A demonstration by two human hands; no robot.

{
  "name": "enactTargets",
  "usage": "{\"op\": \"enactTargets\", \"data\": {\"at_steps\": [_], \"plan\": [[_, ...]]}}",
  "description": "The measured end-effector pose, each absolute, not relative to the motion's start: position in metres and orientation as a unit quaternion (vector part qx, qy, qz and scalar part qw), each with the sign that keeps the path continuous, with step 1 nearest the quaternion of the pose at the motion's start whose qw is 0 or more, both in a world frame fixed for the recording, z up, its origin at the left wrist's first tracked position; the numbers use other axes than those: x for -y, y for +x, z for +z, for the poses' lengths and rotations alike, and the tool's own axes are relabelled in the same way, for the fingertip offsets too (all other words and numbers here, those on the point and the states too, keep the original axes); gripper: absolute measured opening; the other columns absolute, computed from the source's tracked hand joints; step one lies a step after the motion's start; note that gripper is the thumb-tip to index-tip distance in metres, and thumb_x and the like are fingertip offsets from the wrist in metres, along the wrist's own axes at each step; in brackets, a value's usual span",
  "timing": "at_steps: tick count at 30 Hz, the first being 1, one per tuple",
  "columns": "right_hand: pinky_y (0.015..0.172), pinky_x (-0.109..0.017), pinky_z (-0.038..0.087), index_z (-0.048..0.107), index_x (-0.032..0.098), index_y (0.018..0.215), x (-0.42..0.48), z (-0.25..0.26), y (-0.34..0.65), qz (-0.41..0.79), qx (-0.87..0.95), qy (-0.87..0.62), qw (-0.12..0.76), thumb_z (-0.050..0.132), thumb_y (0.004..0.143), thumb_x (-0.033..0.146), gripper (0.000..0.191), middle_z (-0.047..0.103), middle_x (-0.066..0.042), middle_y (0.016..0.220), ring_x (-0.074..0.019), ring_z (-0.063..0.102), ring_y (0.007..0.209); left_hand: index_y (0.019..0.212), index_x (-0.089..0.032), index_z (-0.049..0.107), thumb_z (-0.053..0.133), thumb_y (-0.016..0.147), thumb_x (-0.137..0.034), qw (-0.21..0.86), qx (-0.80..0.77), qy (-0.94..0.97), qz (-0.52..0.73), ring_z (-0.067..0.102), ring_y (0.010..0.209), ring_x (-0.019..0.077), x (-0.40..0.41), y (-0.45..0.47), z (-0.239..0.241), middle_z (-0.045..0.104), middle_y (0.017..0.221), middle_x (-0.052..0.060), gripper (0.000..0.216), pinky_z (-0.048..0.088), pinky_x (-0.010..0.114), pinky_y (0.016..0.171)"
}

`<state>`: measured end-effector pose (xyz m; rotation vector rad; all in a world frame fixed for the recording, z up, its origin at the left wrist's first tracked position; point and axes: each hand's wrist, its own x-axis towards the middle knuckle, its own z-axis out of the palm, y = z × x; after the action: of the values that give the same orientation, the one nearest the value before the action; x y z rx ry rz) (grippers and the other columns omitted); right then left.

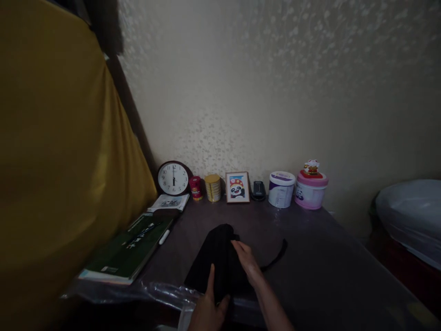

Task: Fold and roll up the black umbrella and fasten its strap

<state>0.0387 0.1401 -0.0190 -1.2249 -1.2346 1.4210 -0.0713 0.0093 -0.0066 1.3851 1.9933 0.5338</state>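
A black bag (pixel 220 257) of soft-looking dark material rests near the front edge of the table, with a thin strap (pixel 276 256) trailing off to its right. My left hand (pixel 209 308) grips its near end, the index finger stretched along the side and the thumb on the other side. At the upper right of the bag, my right hand (pixel 246 259) has its fingers closed on the edge. The gloom hides the bag's details and any opening.
A green book (pixel 129 248) and a white marker (pixel 164 236) lie at left. Along the wall stand a clock (pixel 173 178), a red can (pixel 195 188), a yellow can (pixel 212 188), a framed panda picture (pixel 237 187) and two tubs (pixel 281 191). A yellow curtain (pixel 69 138) hangs at left.
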Motion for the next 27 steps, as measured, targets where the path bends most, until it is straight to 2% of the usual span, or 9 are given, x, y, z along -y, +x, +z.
{"op": "enactTargets", "data": {"at_steps": [2, 4, 7, 9, 11, 14, 17, 20, 27], "plan": [[0.072, -0.032, 0.049, 0.065, 0.018, 0.091, -0.142, -0.02, 0.043, 0.619, 0.476, -0.469, 0.413, 0.053, 0.071, 0.05, 0.04, 0.066, -0.004, 0.084, -0.0205, 0.063, 0.083, 0.14, -0.019, -0.002, 0.04, 0.081, -0.03, 0.321, -0.758, 0.532, 0.199, 0.063, 0.097, 0.0248, -0.009, -0.071, -0.007, 0.067, 0.105, 0.012, 0.073, 0.044, 0.034, 0.078], [0.064, -0.033, 0.051, 0.062, 0.019, 0.094, -0.146, -0.022, 0.043, 0.649, 0.47, -0.443, 0.402, 0.054, 0.071, 0.044, 0.035, 0.063, -0.002, 0.078, -0.0182, 0.065, 0.071, 0.14, -0.018, -0.002, 0.04, 0.081, -0.029, 0.33, -0.753, 0.53, 0.207, 0.063, 0.097, 0.024, -0.009, -0.072, -0.006, 0.067, 0.105, 0.012, 0.073, 0.044, 0.033, 0.078], [0.058, -0.037, 0.052, 0.062, 0.018, 0.089, -0.153, -0.029, 0.037, 0.59, 0.52, -0.45, 0.422, 0.055, 0.068, 0.037, 0.03, 0.062, -0.003, 0.072, -0.0196, 0.064, 0.06, 0.14, -0.018, 0.0, 0.042, 0.081, -0.03, 0.35, -0.745, 0.519, 0.231, 0.062, 0.099, 0.0203, -0.008, -0.073, -0.005, 0.064, 0.112, 0.01, 0.074, 0.043, 0.028, 0.08], [0.067, -0.04, 0.052, 0.063, 0.018, 0.081, -0.157, -0.035, 0.03, 0.533, 0.551, -0.462, 0.447, 0.057, 0.065, 0.036, 0.025, 0.063, -0.006, 0.078, -0.0227, 0.064, 0.072, 0.14, -0.019, 0.001, 0.044, 0.08, -0.03, 0.358, -0.742, 0.512, 0.242, 0.06, 0.102, 0.0186, -0.008, -0.073, -0.004, 0.06, 0.118, 0.009, 0.075, 0.042, 0.026, 0.082], [0.085, -0.041, 0.047, 0.064, 0.019, 0.082, -0.159, -0.041, 0.022, 0.484, 0.57, -0.458, 0.481, 0.057, 0.066, 0.036, 0.024, 0.063, -0.009, 0.092, -0.0242, 0.06, 0.093, 0.14, -0.018, 0.001, 0.045, 0.08, -0.029, 0.364, -0.736, 0.511, 0.253, 0.058, 0.106, 0.0173, -0.009, -0.073, -0.005, 0.058, 0.121, 0.009, 0.076, 0.041, 0.024, 0.085], [0.1, -0.04, 0.034, 0.062, 0.017, 0.103, -0.159, -0.049, 0.01, 0.382, 0.617, -0.458, 0.514, 0.045, 0.076, 0.039, 0.039, 0.057, -0.013, 0.116, -0.0234, 0.049, 0.113, 0.14, -0.016, 0.0, 0.045, 0.08, -0.026, 0.367, -0.731, 0.514, 0.257, 0.055, 0.11, 0.016, -0.01, -0.074, -0.007, 0.058, 0.122, 0.008, 0.076, 0.039, 0.023, 0.088], [0.105, -0.04, 0.027, 0.05, 0.009, 0.122, -0.161, -0.054, 0.001, 0.329, 0.656, -0.478, 0.483, 0.033, 0.082, 0.042, 0.054, 0.044, -0.016, 0.133, -0.0231, 0.038, 0.125, 0.14, -0.016, -0.002, 0.045, 0.08, -0.025, 0.366, -0.73, 0.52, 0.251, 0.053, 0.112, 0.0155, -0.011, -0.074, -0.01, 0.057, 0.123, 0.008, 0.077, 0.039, 0.022, 0.089], [0.108, -0.04, 0.022, 0.042, 0.004, 0.129, -0.167, -0.052, -0.005, 0.319, 0.673, -0.498, 0.443, 0.028, 0.084, 0.042, 0.061, 0.036, -0.017, 0.139, -0.0231, 0.03, 0.13, 0.14, -0.014, -0.005, 0.043, 0.081, -0.024, 0.357, -0.728, 0.534, 0.241, 0.053, 0.112, 0.0157, -0.012, -0.073, -0.011, 0.056, 0.124, 0.011, 0.077, 0.039, 0.022, 0.087], [0.105, -0.04, 0.026, 0.03, -0.001, 0.134, -0.159, -0.043, -0.02, 0.274, 0.675, -0.556, 0.401, 0.038, 0.08, 0.035, 0.065, 0.026, -0.02, 0.143, -0.027, 0.026, 0.131, 0.139, -0.01, -0.006, 0.044, 0.081, -0.021, 0.3, -0.771, 0.545, 0.138, 0.061, 0.098, 0.023, -0.014, -0.061, -0.002, 0.064, 0.109, 0.016, 0.078, 0.042, 0.028, 0.077]]}}
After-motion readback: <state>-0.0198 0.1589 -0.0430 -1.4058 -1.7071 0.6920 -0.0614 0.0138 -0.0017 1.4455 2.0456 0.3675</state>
